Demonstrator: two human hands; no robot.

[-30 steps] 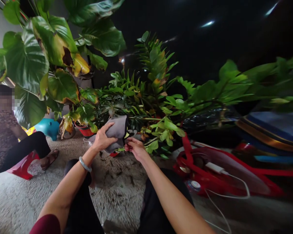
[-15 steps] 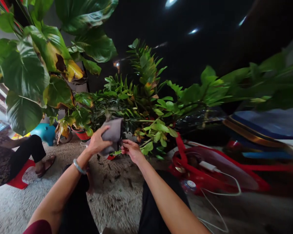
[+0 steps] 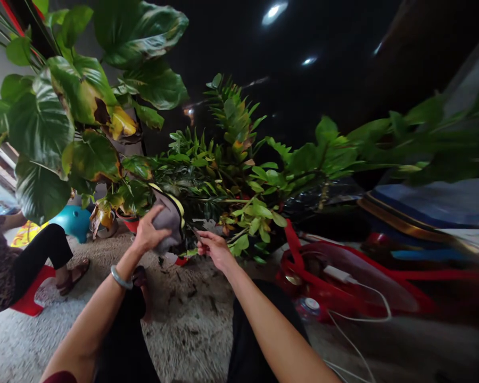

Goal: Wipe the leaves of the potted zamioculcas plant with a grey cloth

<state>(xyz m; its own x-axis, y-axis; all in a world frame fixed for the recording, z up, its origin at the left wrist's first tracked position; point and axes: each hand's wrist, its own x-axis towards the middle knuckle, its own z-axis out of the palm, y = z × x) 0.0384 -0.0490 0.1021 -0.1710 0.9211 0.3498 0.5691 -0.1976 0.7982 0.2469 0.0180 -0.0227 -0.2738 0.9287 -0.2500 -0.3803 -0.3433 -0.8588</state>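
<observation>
My left hand [image 3: 148, 231] grips a grey cloth piece [image 3: 168, 221] with a yellow and black edge, thumb lying across its near side. It could be a pouch or a shoe upper; the frames do not settle which. Just to the right, my right hand [image 3: 215, 247] pinches a small, thin, dark pointed tool [image 3: 195, 232] whose kind is too small to make out. Its tip points toward the cloth piece, with a small gap between them. Both hands are held above the ground, between my knees and the plants.
Leafy potted plants [image 3: 239, 159] stand close behind my hands. At right is a red bag [image 3: 303, 260] with a white charger [image 3: 337, 274] and cable, beside stacked blue items [image 3: 415, 205]. Another person [image 3: 8, 266] sits on a red stool [image 3: 35, 292] at left, near a turquoise object [image 3: 74, 223].
The cloth piece has turned in my left hand and moved slightly left, showing its yellow edge. My right hand has come away from it, and the thin tool now shows.
</observation>
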